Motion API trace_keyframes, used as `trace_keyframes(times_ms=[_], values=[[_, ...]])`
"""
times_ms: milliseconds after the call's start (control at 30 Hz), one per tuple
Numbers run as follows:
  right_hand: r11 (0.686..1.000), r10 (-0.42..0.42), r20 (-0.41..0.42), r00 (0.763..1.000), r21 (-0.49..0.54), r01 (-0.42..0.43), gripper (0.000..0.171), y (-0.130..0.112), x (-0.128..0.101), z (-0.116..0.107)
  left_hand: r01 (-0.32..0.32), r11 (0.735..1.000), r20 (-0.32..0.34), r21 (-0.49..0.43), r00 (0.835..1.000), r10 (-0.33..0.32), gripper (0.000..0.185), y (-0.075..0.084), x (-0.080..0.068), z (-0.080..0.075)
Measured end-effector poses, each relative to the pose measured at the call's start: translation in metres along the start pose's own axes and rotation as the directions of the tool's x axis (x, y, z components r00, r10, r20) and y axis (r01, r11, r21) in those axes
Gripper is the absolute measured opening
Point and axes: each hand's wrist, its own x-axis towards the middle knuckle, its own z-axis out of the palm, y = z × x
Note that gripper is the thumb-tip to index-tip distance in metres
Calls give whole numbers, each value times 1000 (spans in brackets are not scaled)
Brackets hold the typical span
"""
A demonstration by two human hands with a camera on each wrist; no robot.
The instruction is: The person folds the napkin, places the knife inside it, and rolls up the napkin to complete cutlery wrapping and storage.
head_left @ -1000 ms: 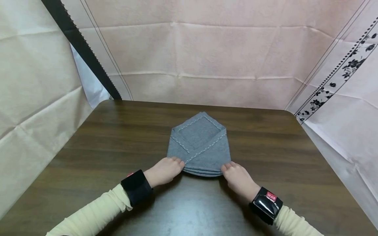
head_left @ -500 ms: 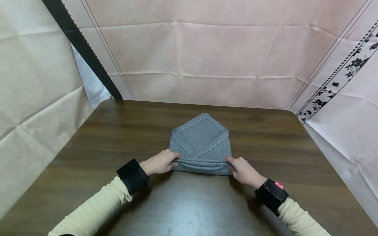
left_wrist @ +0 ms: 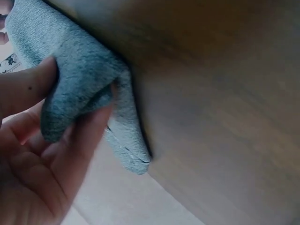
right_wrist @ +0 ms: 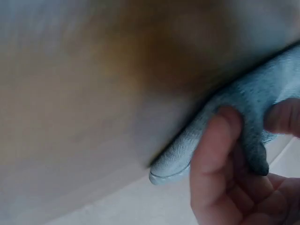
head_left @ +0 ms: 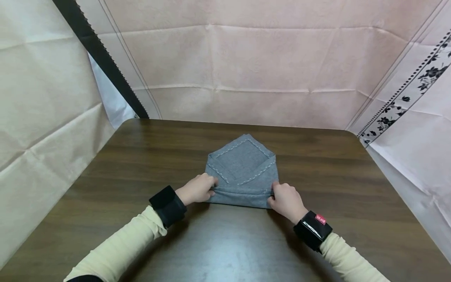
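Observation:
A grey cloth [head_left: 243, 168] with pale stitched edges lies folded like an envelope on the dark wooden table [head_left: 141, 164]. Its near edge is rolled up into a thick fold. My left hand [head_left: 198, 189] pinches the left end of that fold, and my right hand [head_left: 286, 199] pinches the right end. In the left wrist view, thumb and finger squeeze the grey cloth [left_wrist: 79, 89] just off the table. In the right wrist view my fingers [right_wrist: 213, 140] curl round the bunched grey cloth [right_wrist: 243, 98].
Pale pink and cream sheets [head_left: 253, 66] hang close behind and to both sides of the table. A dark strip [head_left: 102, 58] runs diagonally at the back left. The table's rounded far corners and side edges are in view.
Both hands have moved away from me with the cloth's near edge, rolling it up over the lower part. The visible cloth is now shorter from front to back.

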Motion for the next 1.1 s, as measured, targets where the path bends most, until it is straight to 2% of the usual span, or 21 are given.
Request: trace_keyframes(times_ms=[100, 200, 300, 367, 433, 500, 567, 633, 700, 833, 900, 1000, 1033, 1100], values=[[992, 1, -50, 999, -124, -7, 13, -2, 0, 2, 42, 999, 30, 33, 999, -43, 5, 3, 3, -1], [976, -32, -117, 993, -217, 6, 15, -2, 0, 4, 48, 997, 52, 54, 997, -51, 19, 2, 5, -2], [950, -137, -186, 973, -303, 76, 15, -2, 0, 7, 20, 996, 28, 91, 999, -22, 17, -1, 5, -3], [922, -256, -210, 944, -347, 172, 15, -2, 1, 9, -16, 991, -23, 136, 1000, 19, 8, -1, 5, -3], [873, -387, -200, 900, -394, 288, 16, -1, 1, 12, -82, 978, -78, 192, 992, 98, 19, -1, 4, -1], [819, -496, -169, 852, -417, 394, 20, 0, 1, 14, -161, 959, -111, 235, 975, 191, 27, 2, 4, 0], [778, -563, -141, 814, -422, 465, 22, 1, 1, 15, -232, 938, -115, 259, 956, 269, 30, 5, 4, 2], [767, -591, -133, 796, -398, 503, 23, 3, 1, 15, -258, 933, -98, 253, 952, 290, 32, 8, 4, 3], [792, -578, -136, 804, -332, 513, 23, 4, 1, 14, -244, 945, -68, 220, 962, 264, 32, 10, 4, 4], [848, -524, -124, 843, -167, 503, 15, 7, 1, 12, -207, 972, 1, 110, 978, 208, 31, 9, 3, 3], [857, -515, -113, 850, -108, 504, 12, 9, 1, 12, -211, 975, 7, 71, 977, 211, 25, 7, 3, 3], [859, -513, -98, 853, -54, 510, 12, 13, 4, 12, -248, 968, -18, 35, 969, 248, 5, 1, 7, 4], [858, -513, -91, 853, -39, 512, 13, 14, 5, 11, -257, 966, -28, 21, 966, 258, 4, -1, 9, 5], [862, -507, -74, 859, -5, 508, 14, 18, 8, 11, -279, 960, -42, -16, 960, 278, 14, -4, 13, 7]])
